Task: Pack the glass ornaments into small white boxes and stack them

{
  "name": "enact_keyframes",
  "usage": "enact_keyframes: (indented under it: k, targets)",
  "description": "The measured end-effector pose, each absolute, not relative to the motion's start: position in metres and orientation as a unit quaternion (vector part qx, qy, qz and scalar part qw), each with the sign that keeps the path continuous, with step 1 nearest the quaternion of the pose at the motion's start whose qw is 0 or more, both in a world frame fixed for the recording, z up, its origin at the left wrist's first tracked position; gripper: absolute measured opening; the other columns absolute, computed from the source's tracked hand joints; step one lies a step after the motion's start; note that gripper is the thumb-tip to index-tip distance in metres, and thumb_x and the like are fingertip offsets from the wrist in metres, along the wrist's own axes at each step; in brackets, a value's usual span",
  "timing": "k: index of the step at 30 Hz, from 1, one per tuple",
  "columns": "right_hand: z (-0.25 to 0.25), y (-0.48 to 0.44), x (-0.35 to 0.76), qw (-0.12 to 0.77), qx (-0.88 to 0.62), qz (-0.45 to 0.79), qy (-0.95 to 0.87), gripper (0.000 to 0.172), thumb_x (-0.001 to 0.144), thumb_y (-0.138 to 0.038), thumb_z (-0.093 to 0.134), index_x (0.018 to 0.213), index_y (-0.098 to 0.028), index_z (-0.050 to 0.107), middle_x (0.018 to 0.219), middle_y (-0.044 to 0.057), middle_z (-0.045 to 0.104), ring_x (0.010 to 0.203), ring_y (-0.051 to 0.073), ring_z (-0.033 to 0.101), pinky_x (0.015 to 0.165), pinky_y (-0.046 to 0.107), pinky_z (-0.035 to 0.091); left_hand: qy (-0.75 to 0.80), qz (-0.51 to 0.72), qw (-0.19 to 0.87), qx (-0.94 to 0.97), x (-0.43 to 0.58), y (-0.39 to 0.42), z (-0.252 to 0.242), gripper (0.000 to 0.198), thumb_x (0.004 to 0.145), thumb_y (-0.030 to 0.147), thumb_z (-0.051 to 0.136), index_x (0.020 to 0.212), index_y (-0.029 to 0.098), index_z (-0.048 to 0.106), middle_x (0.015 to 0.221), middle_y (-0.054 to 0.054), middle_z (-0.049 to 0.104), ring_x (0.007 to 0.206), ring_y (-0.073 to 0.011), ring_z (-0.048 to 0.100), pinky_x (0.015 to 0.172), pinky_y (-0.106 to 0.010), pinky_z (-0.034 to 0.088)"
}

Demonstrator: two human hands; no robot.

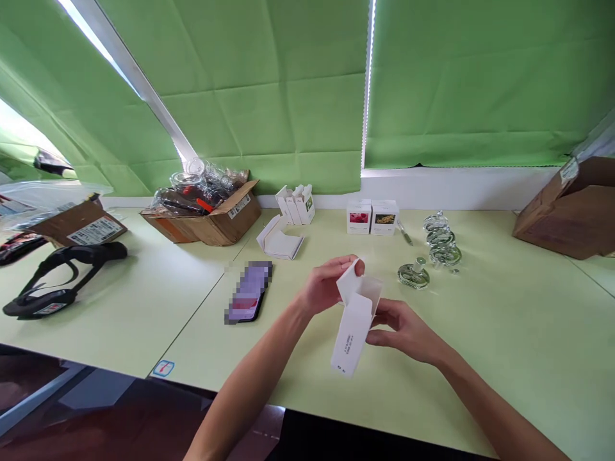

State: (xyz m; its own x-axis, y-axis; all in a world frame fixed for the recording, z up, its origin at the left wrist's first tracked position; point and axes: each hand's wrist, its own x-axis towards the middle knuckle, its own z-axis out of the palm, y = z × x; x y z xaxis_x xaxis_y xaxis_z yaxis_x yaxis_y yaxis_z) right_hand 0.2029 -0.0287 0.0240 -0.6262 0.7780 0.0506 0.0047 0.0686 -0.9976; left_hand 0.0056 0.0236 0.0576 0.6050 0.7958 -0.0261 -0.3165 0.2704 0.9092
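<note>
Head view, looking down at the pale green table (504, 320), and both hands are up in the middle of it on one small white carton (353, 330). The carton is held clear of the tabletop, tilted, with its printed side facing the camera and its top end open. The left hand (327, 285) pinches the raised top flap (349, 282) between thumb and fingers. The right hand (406, 330) closes around the carton's body from the far side, fingers wrapped behind it. So the hands sit close together, both clamped on the same box.

Just beyond the carton, a squat glass bottle (414, 274) sits on the table, and behind it stands a pile of clear glass pieces (442, 242). Further back are two small picture boxes (371, 218) side by side, with a pen (404, 232) lying to their right. Off to the left lies a phone (248, 292), an opened flat white box (278, 240) behind it, and three upright white cartons (295, 205) by the wall. An open cardboard box (218, 221) full of wrapped items stands further left.
</note>
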Motion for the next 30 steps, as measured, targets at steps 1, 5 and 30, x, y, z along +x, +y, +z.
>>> enact_keyframes:
  k: [1,5,30]
  targets:
    - [0.024,-0.030,0.202,0.316,-0.300,0.618,-0.654,0.034,0.081,-0.043,0.075,0.109,-0.023,0.072,0.110,0.007,0.074,0.099,0.024,0.070,0.092,0.043,0.057,0.246,0.369,0.764,0.468,0.008,0.022,0.056,0.037,0.071,0.051,0.068,0.073,0.018,0.054,0.064,0.001,0.043,0.050,-0.0104,0.040,0.045,-0.024,0.028]
    - [0.022,-0.032,0.201,0.319,-0.305,0.641,-0.627,0.039,0.074,-0.044,0.081,0.104,-0.021,0.070,0.103,0.008,0.076,0.092,0.025,0.071,0.082,0.042,0.059,0.234,0.374,0.784,0.436,0.011,0.017,0.053,0.032,0.067,0.047,0.068,0.079,0.018,0.059,0.069,-0.003,0.054,0.056,-0.0155,0.050,0.052,-0.027,0.037]
    - [-0.005,-0.006,0.206,0.300,-0.576,0.311,-0.693,0.033,0.093,-0.047,0.047,0.095,-0.022,0.068,0.090,0.005,0.075,0.068,0.019,0.063,0.063,0.034,0.048,0.521,0.487,0.415,0.566,-0.083,0.062,0.029,0.051,0.072,0.037,0.081,0.110,0.019,0.053,0.112,-0.010,0.071,0.100,-0.0265,0.071,0.088,-0.045,0.057]
